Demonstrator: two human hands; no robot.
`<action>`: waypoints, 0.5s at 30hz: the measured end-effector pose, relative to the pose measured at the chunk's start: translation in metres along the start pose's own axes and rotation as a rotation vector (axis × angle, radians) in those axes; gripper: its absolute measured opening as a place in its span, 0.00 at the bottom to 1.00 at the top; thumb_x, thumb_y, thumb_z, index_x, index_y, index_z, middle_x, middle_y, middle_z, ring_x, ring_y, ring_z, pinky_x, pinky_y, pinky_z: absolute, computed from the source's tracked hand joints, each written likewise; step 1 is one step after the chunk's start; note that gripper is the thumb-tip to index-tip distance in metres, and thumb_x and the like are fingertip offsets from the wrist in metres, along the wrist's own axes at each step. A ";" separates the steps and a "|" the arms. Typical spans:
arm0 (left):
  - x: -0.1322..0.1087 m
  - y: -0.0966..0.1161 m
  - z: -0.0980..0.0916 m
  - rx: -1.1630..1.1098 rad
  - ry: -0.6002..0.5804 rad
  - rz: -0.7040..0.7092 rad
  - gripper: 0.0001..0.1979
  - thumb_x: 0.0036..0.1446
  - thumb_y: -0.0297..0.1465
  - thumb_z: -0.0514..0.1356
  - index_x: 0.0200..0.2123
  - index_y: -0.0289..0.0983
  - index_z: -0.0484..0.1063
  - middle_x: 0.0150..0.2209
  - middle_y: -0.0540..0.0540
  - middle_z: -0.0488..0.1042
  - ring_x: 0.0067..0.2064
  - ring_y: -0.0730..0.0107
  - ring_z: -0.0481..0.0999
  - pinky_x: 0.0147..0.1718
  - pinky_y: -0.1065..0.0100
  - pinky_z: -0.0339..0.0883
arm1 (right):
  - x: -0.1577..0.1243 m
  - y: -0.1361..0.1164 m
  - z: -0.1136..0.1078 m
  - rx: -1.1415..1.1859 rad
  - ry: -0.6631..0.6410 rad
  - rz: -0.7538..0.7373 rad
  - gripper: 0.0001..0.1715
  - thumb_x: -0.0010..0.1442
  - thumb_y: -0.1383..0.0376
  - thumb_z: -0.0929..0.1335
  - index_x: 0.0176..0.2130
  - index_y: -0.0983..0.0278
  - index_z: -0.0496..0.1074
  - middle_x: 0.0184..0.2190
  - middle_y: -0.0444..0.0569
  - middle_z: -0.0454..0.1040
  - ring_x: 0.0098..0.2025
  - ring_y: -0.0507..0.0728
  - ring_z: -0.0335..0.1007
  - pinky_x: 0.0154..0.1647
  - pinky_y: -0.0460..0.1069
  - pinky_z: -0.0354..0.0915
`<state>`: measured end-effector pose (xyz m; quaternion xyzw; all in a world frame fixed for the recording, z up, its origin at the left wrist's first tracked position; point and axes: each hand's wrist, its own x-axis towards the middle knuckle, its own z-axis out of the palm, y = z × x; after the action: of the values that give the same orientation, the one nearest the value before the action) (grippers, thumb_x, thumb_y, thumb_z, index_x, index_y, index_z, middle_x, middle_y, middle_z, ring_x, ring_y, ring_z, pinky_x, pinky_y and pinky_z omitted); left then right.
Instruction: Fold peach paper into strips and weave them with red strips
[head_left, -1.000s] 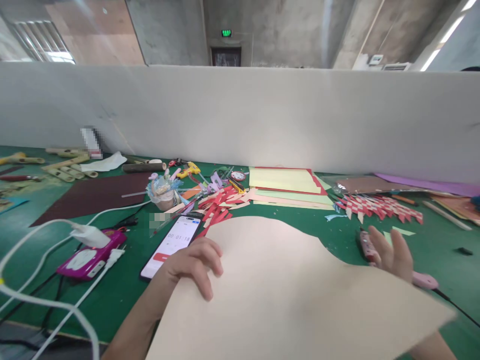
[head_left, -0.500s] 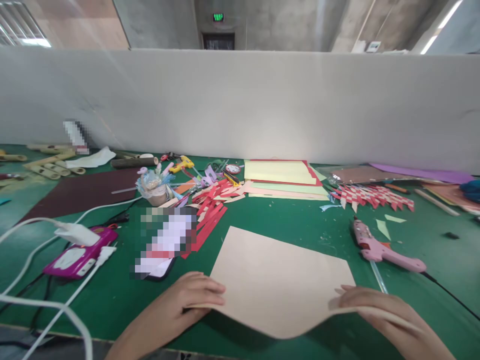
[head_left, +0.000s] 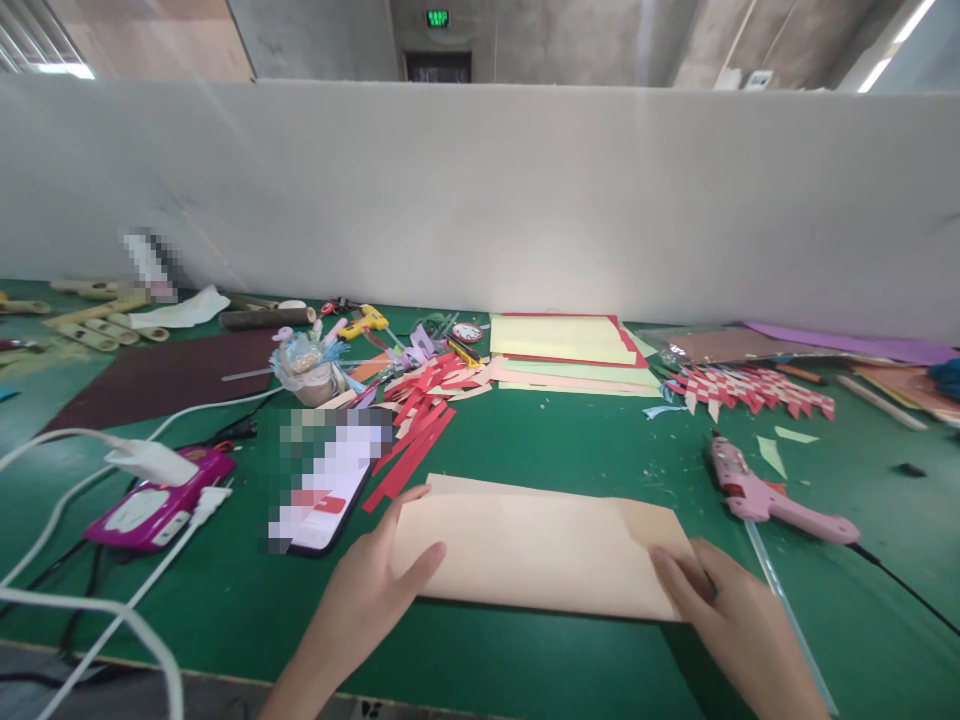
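A tan sheet of paper [head_left: 540,545] lies folded in half on the green table [head_left: 570,440] in front of me. My left hand [head_left: 375,590] lies flat on its left end, thumb on the paper and fingers spread along the edge. At the right end, my right hand [head_left: 720,605] presses the corner down with flat fingers. Neither hand grips anything.
A phone [head_left: 330,480] lies left of the paper, beside red paper strips [head_left: 420,410]. A pink glue gun [head_left: 757,490] lies to the right. Stacked coloured sheets [head_left: 570,355], a woven red-white strip piece [head_left: 750,390], a purple power strip [head_left: 157,500] with white cables and a white partition [head_left: 480,200] behind.
The paper was held up, then lowered with its near edge curled over; now it lies folded flat on the table and both hands press on its ends.
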<state>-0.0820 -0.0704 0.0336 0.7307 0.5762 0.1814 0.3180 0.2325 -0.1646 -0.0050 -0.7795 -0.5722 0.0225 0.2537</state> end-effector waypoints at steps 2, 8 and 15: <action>0.001 -0.002 0.003 0.017 0.003 -0.043 0.32 0.54 0.44 0.53 0.60 0.39 0.53 0.32 0.47 0.75 0.37 0.58 0.75 0.34 0.68 0.66 | 0.000 0.000 0.002 0.007 0.014 -0.037 0.22 0.57 0.52 0.58 0.18 0.60 0.53 0.15 0.39 0.56 0.15 0.49 0.54 0.16 0.44 0.54; 0.005 -0.003 0.015 0.147 0.036 -0.096 0.34 0.55 0.42 0.52 0.62 0.40 0.43 0.44 0.42 0.73 0.45 0.56 0.74 0.37 0.65 0.66 | -0.003 0.000 0.006 -0.076 -0.011 -0.022 0.18 0.57 0.57 0.58 0.21 0.61 0.60 0.22 0.43 0.62 0.22 0.51 0.64 0.22 0.44 0.58; 0.008 0.002 0.026 0.366 0.046 -0.033 0.19 0.59 0.35 0.48 0.54 0.44 0.60 0.52 0.47 0.68 0.41 0.63 0.75 0.34 0.68 0.66 | -0.002 0.002 0.011 -0.249 0.012 -0.005 0.15 0.57 0.56 0.59 0.23 0.60 0.56 0.21 0.43 0.61 0.19 0.53 0.61 0.18 0.46 0.55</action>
<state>-0.0622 -0.0693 0.0154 0.7626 0.6186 0.0850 0.1692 0.2302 -0.1632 -0.0163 -0.8037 -0.5710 -0.0539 0.1584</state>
